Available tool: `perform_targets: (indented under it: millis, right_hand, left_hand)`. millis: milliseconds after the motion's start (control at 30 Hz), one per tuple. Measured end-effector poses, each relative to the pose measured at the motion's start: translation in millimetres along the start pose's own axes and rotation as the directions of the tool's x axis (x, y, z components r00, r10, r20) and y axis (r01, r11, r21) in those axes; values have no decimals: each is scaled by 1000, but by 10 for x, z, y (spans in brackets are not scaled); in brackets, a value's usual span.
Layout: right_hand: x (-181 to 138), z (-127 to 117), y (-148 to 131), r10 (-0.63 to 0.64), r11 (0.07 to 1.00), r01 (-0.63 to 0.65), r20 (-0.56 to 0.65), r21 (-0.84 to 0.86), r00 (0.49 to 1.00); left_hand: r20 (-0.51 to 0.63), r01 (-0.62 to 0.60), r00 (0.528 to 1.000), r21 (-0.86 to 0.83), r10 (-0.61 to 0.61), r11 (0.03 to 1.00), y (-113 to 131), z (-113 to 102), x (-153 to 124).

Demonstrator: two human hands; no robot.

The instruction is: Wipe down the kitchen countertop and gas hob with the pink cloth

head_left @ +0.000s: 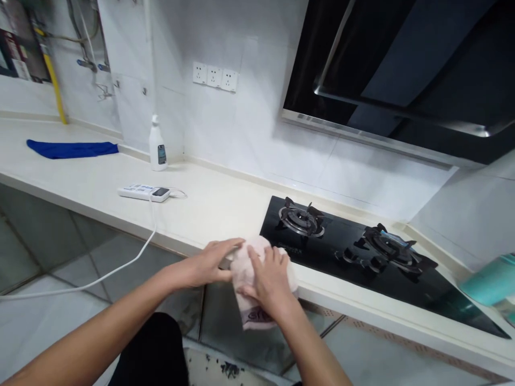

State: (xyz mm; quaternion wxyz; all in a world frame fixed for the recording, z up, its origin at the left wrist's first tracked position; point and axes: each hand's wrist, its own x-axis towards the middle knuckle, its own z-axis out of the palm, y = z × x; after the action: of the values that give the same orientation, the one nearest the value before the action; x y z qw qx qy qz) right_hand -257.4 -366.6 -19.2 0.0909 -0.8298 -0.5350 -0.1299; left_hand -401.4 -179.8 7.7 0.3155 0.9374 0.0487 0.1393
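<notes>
A pale pink towel (243,271), bunched up, is held between my hands at the counter's front edge. Dark lettering shows on its lower end, which hangs below the edge. My left hand (215,262) pinches the towel's left side between thumb and fingers; a small greyish patch shows there that I cannot make out. Over the front of the towel, my right hand (267,279) is curled and grips it. The black gas hob (322,257) lies just right of the towel, with two burners and their pan supports.
On the pale counter (217,209) stand a white spray bottle (157,145) and a white power bank (145,193) with a cable trailing off the front. A blue cloth (72,149) lies far left. The range hood (386,80) overhangs the hob; a teal object (491,279) is at right.
</notes>
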Motion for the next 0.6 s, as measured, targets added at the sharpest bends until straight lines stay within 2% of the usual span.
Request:
perform_targets:
  millis: [67, 133, 200, 267, 400, 500, 600]
  right_hand:
    - [212, 56, -275, -98, 995, 97, 9, 22, 995]
    - [421, 102, -496, -215, 976, 215, -8, 40, 977]
    - [583, 115, -623, -297, 954, 298, -22, 27, 955]
    - [655, 87, -633, -337, 941, 337, -30, 10, 941]
    - [479, -11, -321, -285, 958, 286, -53, 9, 957]
    - [130, -48, 132, -166, 986, 168, -104, 8, 981]
    - [-324, -62, 701, -29, 999, 24, -191, -27, 981]
  left_hand:
    - [-140, 62, 987, -99, -75, 993, -141, -134, -33]
    - [-270, 90, 954, -142, -127, 986, -254, -221, 2]
    - [-374, 105, 917, -113, -140, 988, -347, -271, 74]
    - [-435, 129, 889, -58, -141, 990, -435, -300, 149]
    - [-445, 219, 881, 73, -165, 973, -627, -345, 234]
    - [-392, 239, 910, 227, -136, 944, -765, -394, 252]
    - [-318, 217, 942, 342, -105, 914, -862, -444, 298]
